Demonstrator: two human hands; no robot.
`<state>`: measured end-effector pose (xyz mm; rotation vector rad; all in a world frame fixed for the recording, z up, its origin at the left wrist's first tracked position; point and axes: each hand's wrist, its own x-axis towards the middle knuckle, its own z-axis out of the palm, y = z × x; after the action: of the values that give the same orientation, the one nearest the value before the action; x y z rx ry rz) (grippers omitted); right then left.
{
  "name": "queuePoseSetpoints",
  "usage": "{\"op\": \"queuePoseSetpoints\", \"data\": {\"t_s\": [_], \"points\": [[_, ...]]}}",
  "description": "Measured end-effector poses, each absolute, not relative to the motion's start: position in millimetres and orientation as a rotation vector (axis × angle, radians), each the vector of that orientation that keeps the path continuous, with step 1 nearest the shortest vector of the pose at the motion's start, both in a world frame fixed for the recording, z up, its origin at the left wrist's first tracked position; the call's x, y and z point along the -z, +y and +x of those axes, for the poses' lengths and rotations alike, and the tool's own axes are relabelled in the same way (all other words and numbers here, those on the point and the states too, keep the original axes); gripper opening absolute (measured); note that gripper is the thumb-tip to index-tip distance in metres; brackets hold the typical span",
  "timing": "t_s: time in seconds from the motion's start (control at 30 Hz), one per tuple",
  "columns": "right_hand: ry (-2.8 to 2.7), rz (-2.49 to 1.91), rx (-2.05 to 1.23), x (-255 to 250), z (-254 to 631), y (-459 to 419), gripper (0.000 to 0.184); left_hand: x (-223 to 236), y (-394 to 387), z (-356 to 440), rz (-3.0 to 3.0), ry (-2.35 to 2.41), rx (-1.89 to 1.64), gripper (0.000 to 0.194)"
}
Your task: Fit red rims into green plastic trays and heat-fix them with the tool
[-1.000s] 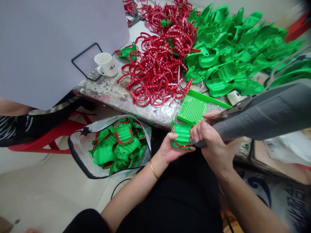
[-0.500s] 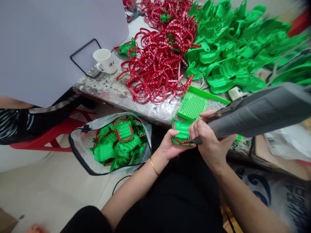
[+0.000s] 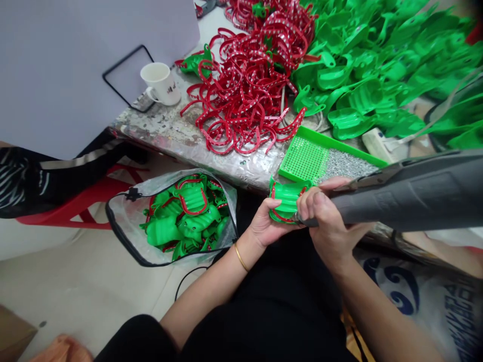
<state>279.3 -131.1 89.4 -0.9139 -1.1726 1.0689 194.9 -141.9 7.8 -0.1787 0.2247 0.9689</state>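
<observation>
My left hand is closed on a green plastic piece that carries a red trim strip with pale dots. In my right hand is a grey electric screwdriver, held near its nose. The screwdriver's tip points left and meets the lower edge of the green piece, close to the red strip. My fingers hide part of the contact. Just beyond the hands lies a green tray, perforated on its left and holding many small silver screws.
A heap of red dotted strips and a pile of green plastic pieces cover the table. A white mug stands left. Below, an open clear bag holds assembled green-and-red pieces. Another person's leg is at far left.
The screwdriver's rear end has swung lower in view, revealing more of the screw tray. Both hands keep their hold, and the green piece has turned slightly. The view has shifted a little.
</observation>
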Motion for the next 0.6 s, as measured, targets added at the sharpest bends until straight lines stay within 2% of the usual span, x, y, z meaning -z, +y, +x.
{"op": "queuePoseSetpoints", "data": {"t_s": [0.23, 0.4, 0.6], "points": [[-1.161, -0.953, -1.041, -86.8, 278.6, -131.3, 0.016, -8.6, -142.8, 194.6, -0.208, 0.252, -0.966, 0.03], [-1.141, -0.972, -1.028, -102.8, 282.6, -117.2, 0.02, -18.9, -141.7, 193.5, -0.209, 0.155, -1.001, 0.04], [-1.197, -0.966, -0.782, -134.4, 303.6, -75.9, 0.016, -38.0, -148.1, 185.1, -0.329, 0.067, -0.943, 0.06]]}}
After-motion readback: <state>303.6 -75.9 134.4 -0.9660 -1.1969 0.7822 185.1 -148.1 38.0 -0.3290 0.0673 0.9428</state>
